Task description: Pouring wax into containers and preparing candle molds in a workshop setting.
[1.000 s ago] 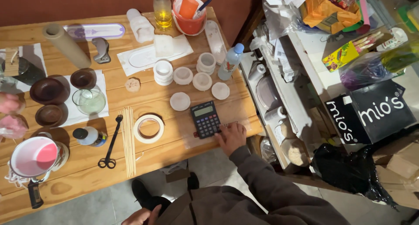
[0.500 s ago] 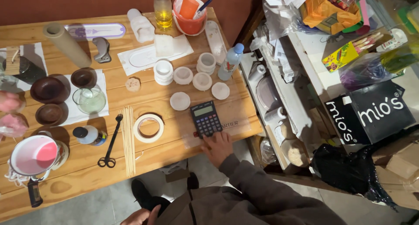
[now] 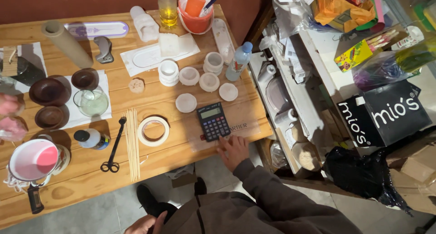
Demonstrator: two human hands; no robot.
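A black calculator (image 3: 212, 121) lies on a clear plastic sheet (image 3: 245, 120) near the front right corner of the wooden table (image 3: 190, 152). My right hand (image 3: 234, 150) rests at the table edge just below the calculator, fingers spread toward its lower keys, holding nothing. My left hand (image 3: 146, 224) hangs low by my lap at the bottom of the view, fingers loosely apart and empty.
Left of the calculator lie a tape roll (image 3: 154, 131), wooden skewers (image 3: 132, 143) and black scissors (image 3: 113, 147). Several white round moulds (image 3: 188, 76), a water bottle (image 3: 239, 61), brown bowls (image 3: 49, 92) and a pink-filled pot (image 3: 34, 159) crowd the table. Cluttered shelves (image 3: 295, 93) stand right.
My right hand slid from the calculator's right side down to the table edge below it. The view shifted slightly.
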